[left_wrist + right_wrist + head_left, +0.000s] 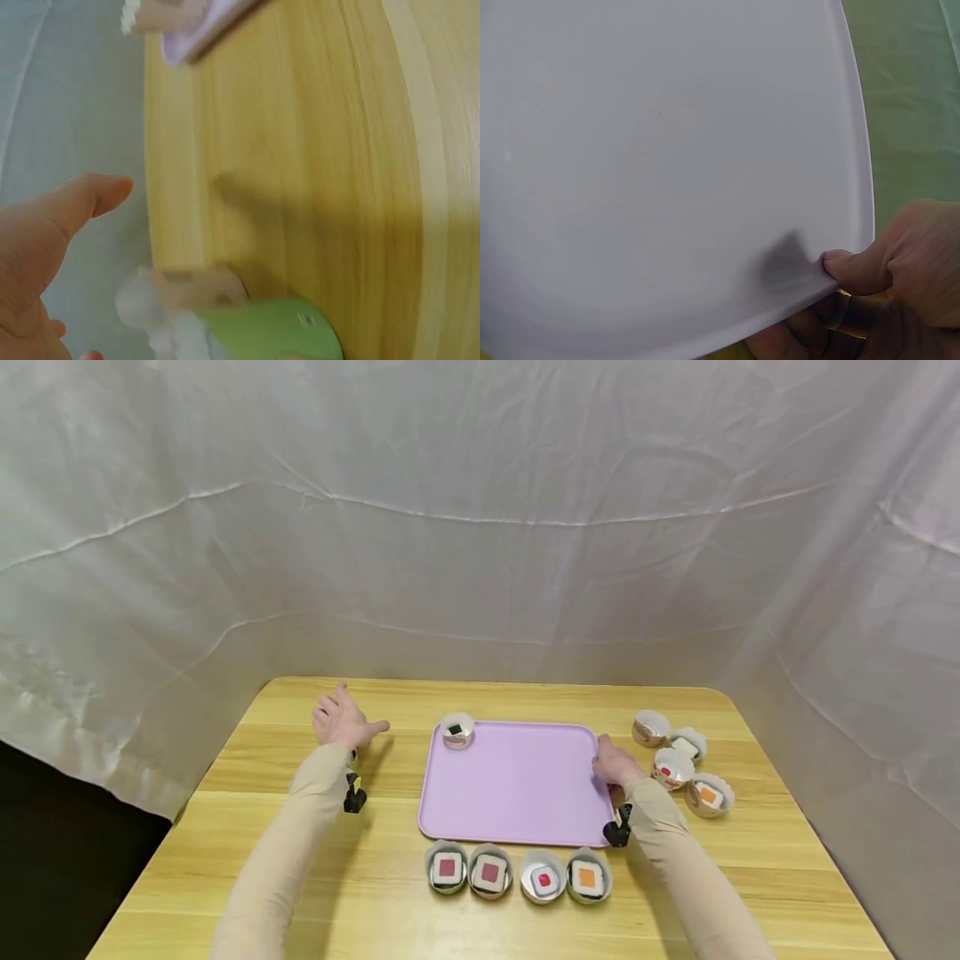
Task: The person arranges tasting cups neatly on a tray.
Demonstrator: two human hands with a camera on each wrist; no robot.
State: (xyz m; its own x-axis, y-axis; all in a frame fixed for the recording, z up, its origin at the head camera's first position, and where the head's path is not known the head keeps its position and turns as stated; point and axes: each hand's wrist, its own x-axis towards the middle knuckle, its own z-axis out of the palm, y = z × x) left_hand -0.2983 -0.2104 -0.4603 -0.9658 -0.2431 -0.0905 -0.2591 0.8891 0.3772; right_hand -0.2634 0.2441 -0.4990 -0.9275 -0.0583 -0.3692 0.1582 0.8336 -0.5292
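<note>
Wood-grained table (397, 897), apparently satiny curtain (487, 552)

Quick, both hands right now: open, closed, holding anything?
Left hand: open, thumb spread out, no grip on anything.
Right hand: closed, holding the purple tray by its right edge, thumb over the rim.
</note>
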